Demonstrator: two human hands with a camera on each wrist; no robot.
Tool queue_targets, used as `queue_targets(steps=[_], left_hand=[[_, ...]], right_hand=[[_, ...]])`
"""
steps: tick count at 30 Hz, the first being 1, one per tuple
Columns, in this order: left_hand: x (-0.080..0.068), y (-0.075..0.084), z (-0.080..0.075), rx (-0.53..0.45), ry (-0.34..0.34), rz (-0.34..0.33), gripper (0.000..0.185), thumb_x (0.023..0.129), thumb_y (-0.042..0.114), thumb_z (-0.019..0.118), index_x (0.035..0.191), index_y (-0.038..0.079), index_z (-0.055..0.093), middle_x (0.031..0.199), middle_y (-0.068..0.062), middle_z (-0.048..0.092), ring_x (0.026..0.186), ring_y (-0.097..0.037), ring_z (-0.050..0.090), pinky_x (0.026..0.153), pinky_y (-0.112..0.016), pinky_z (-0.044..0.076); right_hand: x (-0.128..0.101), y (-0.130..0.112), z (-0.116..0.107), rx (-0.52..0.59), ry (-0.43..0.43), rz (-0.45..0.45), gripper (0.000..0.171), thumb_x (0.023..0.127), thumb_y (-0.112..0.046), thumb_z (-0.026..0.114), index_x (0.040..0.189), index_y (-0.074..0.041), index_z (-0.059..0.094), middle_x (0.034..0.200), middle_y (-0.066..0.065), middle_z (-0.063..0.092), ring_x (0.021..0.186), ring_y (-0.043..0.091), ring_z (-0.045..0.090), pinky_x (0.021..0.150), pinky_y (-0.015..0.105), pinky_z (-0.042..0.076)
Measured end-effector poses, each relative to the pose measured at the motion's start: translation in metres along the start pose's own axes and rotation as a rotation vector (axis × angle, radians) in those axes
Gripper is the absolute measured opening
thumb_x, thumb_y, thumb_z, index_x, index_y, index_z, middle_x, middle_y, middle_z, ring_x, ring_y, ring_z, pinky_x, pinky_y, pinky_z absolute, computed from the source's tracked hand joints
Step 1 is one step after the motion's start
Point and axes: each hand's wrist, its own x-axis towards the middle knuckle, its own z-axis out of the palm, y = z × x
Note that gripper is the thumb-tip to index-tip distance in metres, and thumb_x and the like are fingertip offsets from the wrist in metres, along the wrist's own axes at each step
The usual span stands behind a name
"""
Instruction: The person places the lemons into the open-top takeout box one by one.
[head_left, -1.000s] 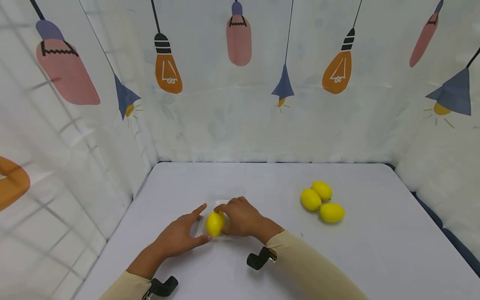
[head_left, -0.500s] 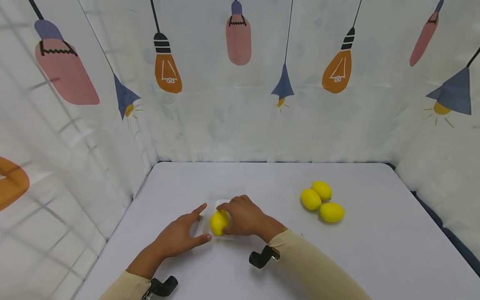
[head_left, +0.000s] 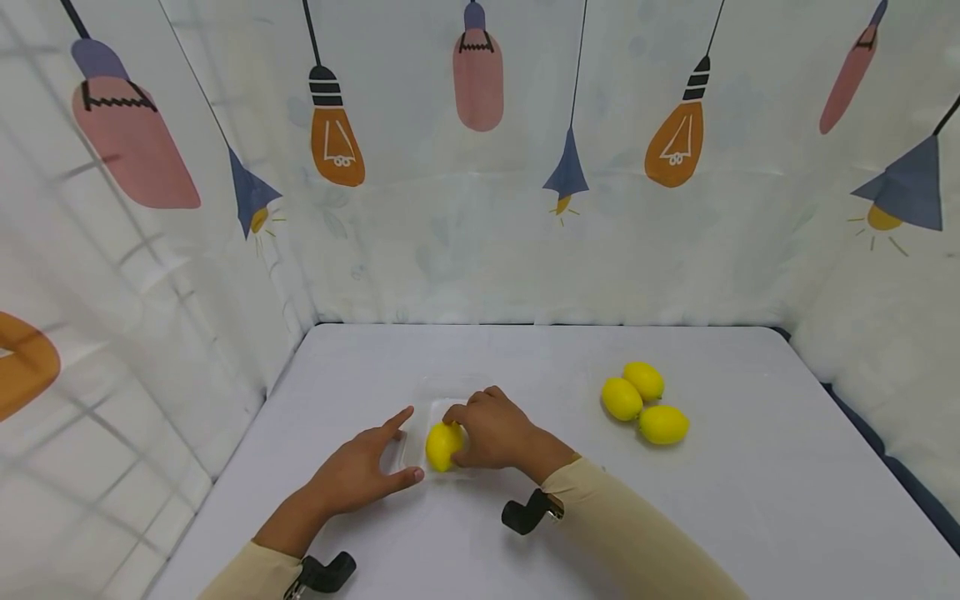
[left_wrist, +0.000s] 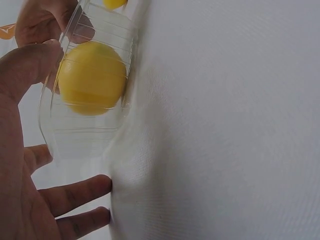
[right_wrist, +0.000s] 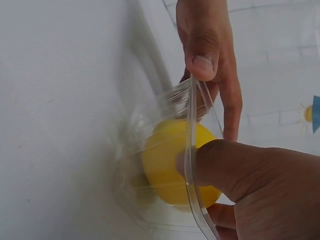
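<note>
A yellow lemon (head_left: 442,448) sits inside a clear plastic container (left_wrist: 80,132), within its ribbed walls. My right hand (head_left: 493,433) holds the lemon from the right, its thumb (right_wrist: 220,167) reaching over the rim onto the fruit. On the opposite side, my left hand (head_left: 356,473) is spread around the container. Its thumb touches the rim, and the other fingers (left_wrist: 75,195) extend fairly straight, two of them with tips at the white tabletop. The lemon's underside shows only through the plastic.
Three more lemons (head_left: 643,382) lie grouped on the white table (head_left: 555,367), to the right of the container. A transparent flap (head_left: 453,386) stretches behind the container. White curtains with printed lamps (head_left: 480,75) enclose the back and sides.
My right hand has shifted slightly to the right with the lemon, which sits a little farther from my left hand. The left hand and the three other lemons stay put.
</note>
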Motion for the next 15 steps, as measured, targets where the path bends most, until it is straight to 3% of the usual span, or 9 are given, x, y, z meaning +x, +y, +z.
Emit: queue_targets(steps=[15], left_hand=[[-0.002, 0.001, -0.002, -0.002, 0.011, 0.013, 0.1, 0.083, 0.072, 0.07, 0.163, 0.027, 0.03, 0.133, -0.004, 0.065, 0.125, -0.032, 0.058, 0.102, -0.061, 0.046]], right_hand=[[0.009, -0.005, 0.016, 0.028, 0.032, -0.033, 0.053, 0.085, -0.044, 0.083, 0.132, -0.026, 0.067, 0.117, -0.012, 0.07, 0.118, 0.018, 0.057, 0.113, 0.041, 0.035]])
